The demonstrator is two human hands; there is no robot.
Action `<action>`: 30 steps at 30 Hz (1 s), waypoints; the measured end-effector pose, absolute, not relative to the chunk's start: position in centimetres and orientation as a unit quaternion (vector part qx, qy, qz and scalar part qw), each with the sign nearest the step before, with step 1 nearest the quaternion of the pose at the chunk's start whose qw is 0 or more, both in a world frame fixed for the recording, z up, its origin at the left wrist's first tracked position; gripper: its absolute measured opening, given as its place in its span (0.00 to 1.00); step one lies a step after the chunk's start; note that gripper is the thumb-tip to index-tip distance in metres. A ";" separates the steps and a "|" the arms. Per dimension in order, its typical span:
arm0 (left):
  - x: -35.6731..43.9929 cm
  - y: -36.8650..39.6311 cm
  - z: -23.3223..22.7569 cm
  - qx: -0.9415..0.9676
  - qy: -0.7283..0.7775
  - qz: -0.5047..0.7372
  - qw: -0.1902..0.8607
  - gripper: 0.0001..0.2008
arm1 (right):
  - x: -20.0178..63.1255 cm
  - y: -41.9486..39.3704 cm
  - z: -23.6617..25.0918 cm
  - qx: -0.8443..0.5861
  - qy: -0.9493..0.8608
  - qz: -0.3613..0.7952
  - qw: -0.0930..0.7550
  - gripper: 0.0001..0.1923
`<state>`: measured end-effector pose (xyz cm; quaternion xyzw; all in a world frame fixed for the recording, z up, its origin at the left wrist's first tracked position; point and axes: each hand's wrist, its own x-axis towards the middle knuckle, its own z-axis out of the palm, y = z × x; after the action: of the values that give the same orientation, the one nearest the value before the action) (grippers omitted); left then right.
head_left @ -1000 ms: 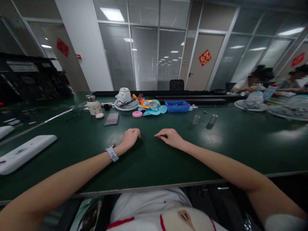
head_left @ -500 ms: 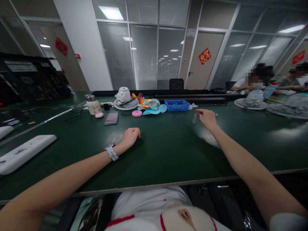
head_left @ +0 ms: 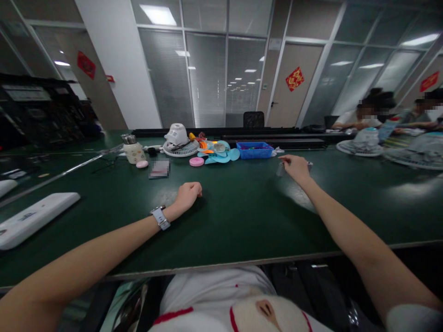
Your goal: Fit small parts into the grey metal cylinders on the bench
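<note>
the right hand (head_left: pixel 295 167) is stretched far forward over the green table (head_left: pixel 242 216) and lies on two small grey cylinders. its fingers touch the left cylinder (head_left: pixel 280 169), which stands upright, and the right cylinder (head_left: pixel 309 165) shows only a little from behind the hand. it is not possible to tell if the fingers are closed around one of them. the left hand (head_left: pixel 188 193) rests on the table near the person, curled in a loose fist and holding nothing, with a watch (head_left: pixel 161 217) on the wrist. behind the cylinders stands a blue tray (head_left: pixel 255 151), and left of it a white fan (head_left: pixel 177 140) and a pink round lid (head_left: pixel 196 161).
</note>
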<state>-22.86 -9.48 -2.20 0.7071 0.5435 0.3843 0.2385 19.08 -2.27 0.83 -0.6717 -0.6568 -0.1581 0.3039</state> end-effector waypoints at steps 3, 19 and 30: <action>-22.9 -9.4 -2.3 0.710 0.538 0.387 0.237 0.14 | 19.1 -2.3 0.8 -0.679 -0.653 -0.151 0.299 0.17; -23.1 -9.3 -2.4 0.710 0.528 0.387 0.261 0.14 | 19.7 -0.9 -1.4 -0.740 -0.559 0.006 0.374 0.22; -21.3 -11.4 -1.1 0.784 0.419 0.399 0.223 0.23 | 0.5 -10.0 -1.0 -0.417 -0.774 0.261 0.399 0.21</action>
<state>-21.32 -11.39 -1.12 0.7843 0.4190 0.3992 0.2235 0.50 -9.99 -1.04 -0.4175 -0.7737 0.2607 0.3989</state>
